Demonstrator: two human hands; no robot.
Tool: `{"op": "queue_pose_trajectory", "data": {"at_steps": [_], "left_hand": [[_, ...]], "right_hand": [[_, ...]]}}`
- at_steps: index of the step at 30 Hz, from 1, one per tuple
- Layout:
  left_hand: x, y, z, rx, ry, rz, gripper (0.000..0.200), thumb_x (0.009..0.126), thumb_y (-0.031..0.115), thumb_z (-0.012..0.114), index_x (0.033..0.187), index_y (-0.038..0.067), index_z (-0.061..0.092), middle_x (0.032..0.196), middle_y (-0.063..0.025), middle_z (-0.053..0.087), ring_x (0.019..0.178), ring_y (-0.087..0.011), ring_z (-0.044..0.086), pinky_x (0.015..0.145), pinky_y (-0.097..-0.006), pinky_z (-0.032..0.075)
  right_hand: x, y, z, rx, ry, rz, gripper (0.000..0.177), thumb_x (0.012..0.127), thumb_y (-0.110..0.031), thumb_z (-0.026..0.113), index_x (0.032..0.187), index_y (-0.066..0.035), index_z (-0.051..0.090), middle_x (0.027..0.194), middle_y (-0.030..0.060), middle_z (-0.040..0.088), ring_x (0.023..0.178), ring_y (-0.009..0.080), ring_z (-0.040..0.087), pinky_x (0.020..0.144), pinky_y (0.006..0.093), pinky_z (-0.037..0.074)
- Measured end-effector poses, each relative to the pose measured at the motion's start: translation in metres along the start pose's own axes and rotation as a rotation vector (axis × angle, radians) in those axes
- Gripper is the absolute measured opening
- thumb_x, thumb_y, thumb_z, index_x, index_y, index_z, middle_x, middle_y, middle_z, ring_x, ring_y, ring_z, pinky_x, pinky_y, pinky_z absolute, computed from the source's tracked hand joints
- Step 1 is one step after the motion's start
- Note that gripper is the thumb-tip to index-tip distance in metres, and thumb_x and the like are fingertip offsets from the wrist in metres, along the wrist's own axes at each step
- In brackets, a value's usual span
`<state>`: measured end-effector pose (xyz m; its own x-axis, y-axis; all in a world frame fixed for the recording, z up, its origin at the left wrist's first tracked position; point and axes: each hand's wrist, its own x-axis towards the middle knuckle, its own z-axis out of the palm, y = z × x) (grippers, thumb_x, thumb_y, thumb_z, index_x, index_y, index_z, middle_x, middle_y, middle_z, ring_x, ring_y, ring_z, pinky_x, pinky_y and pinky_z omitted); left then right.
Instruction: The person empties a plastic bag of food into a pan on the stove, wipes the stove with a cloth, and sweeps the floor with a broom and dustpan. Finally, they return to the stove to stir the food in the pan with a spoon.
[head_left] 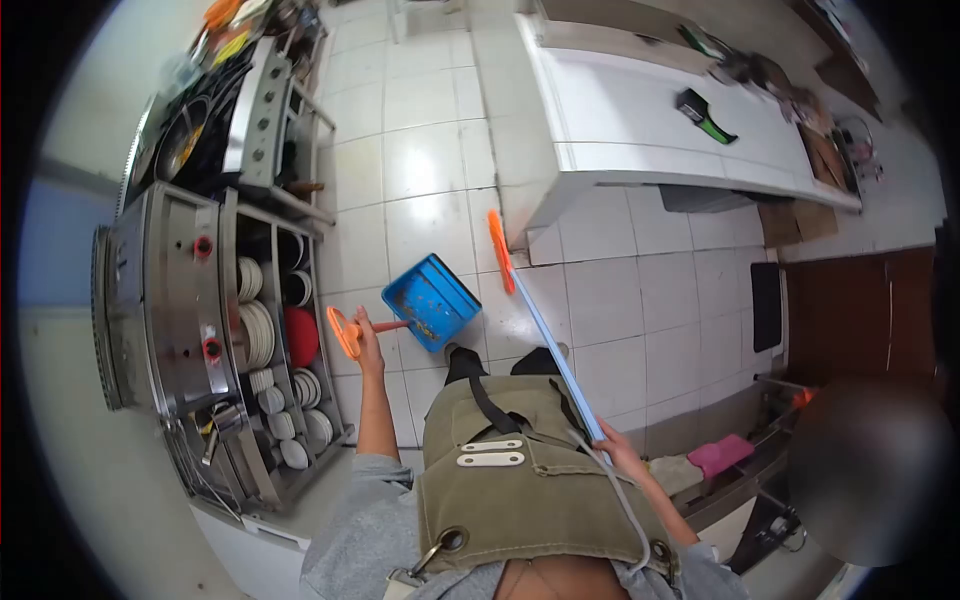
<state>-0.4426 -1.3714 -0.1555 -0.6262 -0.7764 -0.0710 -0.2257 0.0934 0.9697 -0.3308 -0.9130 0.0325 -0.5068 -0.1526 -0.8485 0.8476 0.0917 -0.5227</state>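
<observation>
My left hand [370,342] is wrapped round the upper end of a dustpan's reddish handle [393,325], beside an orange end piece [343,333]. Below it, the blue dustpan [432,302] faces upward over the floor, with small bits of debris inside. My right hand [617,449] grips the light blue pole of a broom [560,362]. That pole runs forward to an orange head [500,252] on the tiles, near the white counter's base and to the right of the dustpan.
Metal shelving with stacked plates [257,335] stands at left, past it a stove [262,115] with a pan [180,140]. A white counter [630,110] at right carries a black and green tool [706,116]. A pink cloth [720,455] lies on a low rack at lower right.
</observation>
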Motion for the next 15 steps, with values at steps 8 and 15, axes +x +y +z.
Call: {"op": "queue_pose_trajectory", "data": {"at_steps": [8, 15], "left_hand": [[-0.140, 0.080, 0.168, 0.145, -0.469, 0.036, 0.043, 0.093, 0.040, 0.045, 0.063, 0.011, 0.033, 0.062, 0.0044, 0.029, 0.059, -0.0069, 0.027, 0.054, -0.0245, 0.024], [-0.310, 0.139, 0.356, 0.095, -0.700, 0.042, 0.040, 0.091, 0.034, 0.052, 0.064, 0.009, 0.037, 0.063, 0.0024, 0.032, 0.062, -0.0098, 0.031, 0.058, -0.0264, 0.029]], "right_hand": [[-0.075, 0.128, -0.168, 0.277, 0.178, -0.015, 0.065, 0.079, -0.002, 0.048, 0.140, -0.005, 0.025, 0.066, 0.0045, 0.049, 0.047, 0.0126, 0.044, 0.043, 0.0257, 0.037], [-0.099, 0.180, -0.296, 0.874, 0.333, -0.121, 0.068, 0.080, -0.009, 0.048, 0.141, -0.016, 0.018, 0.062, 0.0059, 0.049, 0.042, 0.0138, 0.047, 0.036, 0.0251, 0.039]]}}
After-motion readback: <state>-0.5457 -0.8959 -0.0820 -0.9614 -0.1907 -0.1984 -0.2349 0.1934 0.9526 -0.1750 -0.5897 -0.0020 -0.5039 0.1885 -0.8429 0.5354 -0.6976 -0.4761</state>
